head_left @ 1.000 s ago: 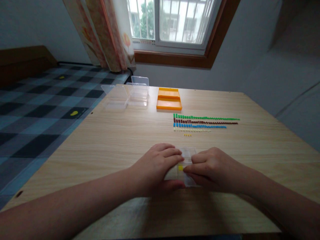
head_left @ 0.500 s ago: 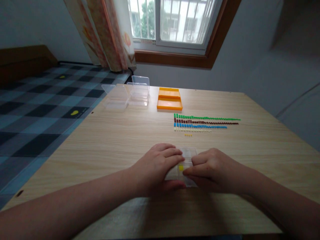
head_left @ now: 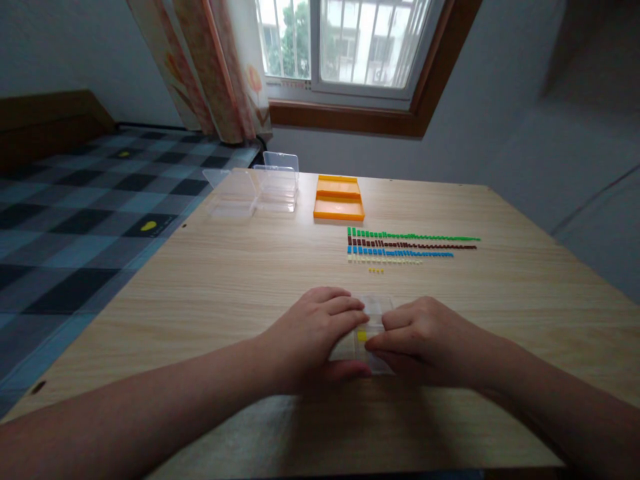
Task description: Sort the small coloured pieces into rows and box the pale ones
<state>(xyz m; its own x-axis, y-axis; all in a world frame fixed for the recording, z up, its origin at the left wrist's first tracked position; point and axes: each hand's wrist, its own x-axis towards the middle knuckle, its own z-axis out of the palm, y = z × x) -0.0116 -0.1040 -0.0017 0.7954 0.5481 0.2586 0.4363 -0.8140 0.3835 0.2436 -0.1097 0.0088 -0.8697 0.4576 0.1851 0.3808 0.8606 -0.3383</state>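
Note:
A clear plastic compartment box lies on the table between my hands. My left hand grips its left side, fingers over the top and thumb along the near edge. In one compartment sits a small yellow piece. My right hand is closed with its fingertips down at the box, right beside that piece; what they pinch, if anything, is hidden. Beyond the box lie rows of tiny pieces: a short yellow row, a pale row, a blue row, a brown row and a green row.
An open orange case stands at the back of the wooden table. To its left are clear plastic boxes with lids raised. A bed with checked cloth adjoins the left edge; a window is ahead.

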